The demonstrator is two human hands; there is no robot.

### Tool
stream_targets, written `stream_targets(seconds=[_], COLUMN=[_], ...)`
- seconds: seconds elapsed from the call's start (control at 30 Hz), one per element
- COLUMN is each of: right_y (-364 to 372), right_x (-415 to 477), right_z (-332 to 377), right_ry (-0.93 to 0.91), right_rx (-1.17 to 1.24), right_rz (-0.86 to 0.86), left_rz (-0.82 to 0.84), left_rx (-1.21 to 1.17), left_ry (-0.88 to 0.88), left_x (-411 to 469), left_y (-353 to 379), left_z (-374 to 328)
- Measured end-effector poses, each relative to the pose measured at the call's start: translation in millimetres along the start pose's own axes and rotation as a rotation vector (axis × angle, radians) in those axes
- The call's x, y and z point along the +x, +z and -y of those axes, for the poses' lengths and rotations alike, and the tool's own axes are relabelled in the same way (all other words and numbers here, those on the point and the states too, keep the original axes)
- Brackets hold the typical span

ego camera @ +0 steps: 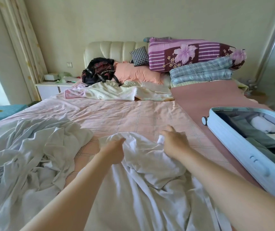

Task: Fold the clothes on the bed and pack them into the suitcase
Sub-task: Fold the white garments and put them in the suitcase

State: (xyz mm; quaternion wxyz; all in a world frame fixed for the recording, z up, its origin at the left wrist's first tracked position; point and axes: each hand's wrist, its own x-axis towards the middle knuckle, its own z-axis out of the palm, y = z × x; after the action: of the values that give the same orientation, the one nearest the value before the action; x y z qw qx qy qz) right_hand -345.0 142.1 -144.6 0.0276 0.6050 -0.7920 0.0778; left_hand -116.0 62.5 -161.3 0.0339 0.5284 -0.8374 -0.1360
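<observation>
A white garment (143, 185) lies crumpled on the bed's pink checked sheet (130, 115), straight in front of me. My left hand (114, 150) grips a bunch of its cloth at the far edge. My right hand (173, 142) pinches another bunch of the same garment a little to the right, its forefinger sticking out. A heap of pale rumpled clothes (32, 152) lies to the left. The light blue suitcase (243, 149) lies open on the right of the bed, with folded clothes inside.
At the head of the bed lie a black bag (98, 70), an orange pillow (138, 74), a crumpled cream blanket (120, 92) and stacked folded quilts (198, 60). A white nightstand (51, 87) stands at the far left by the curtain.
</observation>
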Motion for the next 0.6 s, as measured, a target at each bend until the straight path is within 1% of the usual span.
stream_targets(seconds=[0.03,0.07,0.13,0.17,0.2,0.27,0.33,0.43,0.5,0.53,0.57,0.6], right_y=[4.5,8.4,17.4,20.6,21.8,24.7,24.0,15.5,6.6,1.8,-1.2,-3.1], right_x=[-4.2,-7.9,-15.4,-19.2,-22.8,-26.3,-27.1,-28.9,-28.8,-29.8,-26.8,-22.1], right_z=[9.0,19.0,38.9,46.4,50.0,46.5,35.7,22.3,20.8,21.8,22.2,21.2], right_ry=[-0.097,-0.169,-0.200,-0.210,-0.218,-0.228,-0.188,-0.045,0.052,0.084,0.078,0.036], right_rx=[0.004,0.075,0.253,0.243,0.158,0.025,-0.056,-0.264,-0.245,-0.197,-0.152,-0.138], right_rz=[-0.011,0.025,0.250,0.337,0.383,0.384,0.460,0.699,0.878,0.894,0.826,0.688], left_rz=[0.003,0.014,0.084,0.129,0.159,0.175,0.156,0.122,0.113,0.102,0.093,0.071], left_rx=[0.075,0.152,0.214,0.213,0.211,0.223,0.193,0.077,0.011,-0.025,-0.045,-0.040], left_ry=[-0.027,-0.051,-0.061,-0.056,-0.050,-0.042,-0.023,0.041,0.076,0.083,0.083,0.086], left_x=[-5.7,-10.9,-21.4,-25.5,-29.0,-32.5,-35.2,-39.4,-39.6,-38.3,-37.7,-35.9], left_y=[5.9,11.0,18.9,23.5,27.1,28.9,27.0,24.8,28.5,30.2,30.8,31.4], left_z=[7.5,14.8,25.5,29.0,30.7,29.9,23.0,4.8,-7.6,-13.6,-19.3,-24.1])
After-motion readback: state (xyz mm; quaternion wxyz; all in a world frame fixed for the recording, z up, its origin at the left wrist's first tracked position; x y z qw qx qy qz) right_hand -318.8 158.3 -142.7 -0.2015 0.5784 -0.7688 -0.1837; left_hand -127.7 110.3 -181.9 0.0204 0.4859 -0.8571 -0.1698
